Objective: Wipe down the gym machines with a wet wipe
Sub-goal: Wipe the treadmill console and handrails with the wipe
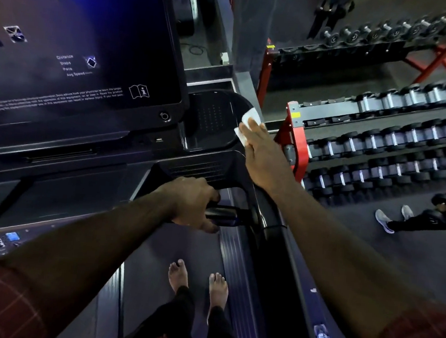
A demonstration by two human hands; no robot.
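Limp, light wet wipe (248,120) pinned flat on the tray rim (205,147) under the right hand's (263,159) straight fingers, likely bunching otherwise; left hand (194,204) grips the handlebar (230,214).

A gym, seen from on top of a treadmill (203,167). Its large dark screen (80,35) fills the upper left, printed with the words Distance, Steps, Pace and Avg Speed, and a cup tray (209,122) sits by the screen's lower right corner. The belt (152,259) runs below, with bare feet (179,275) standing on it. Beside the treadmill, to the right, red-framed racks (293,137) hold long rows of black dumbbells (380,147) on several tiers. The floor (383,263) is dark matting, and another person's pale trainers (384,220) rest on it near the racks.
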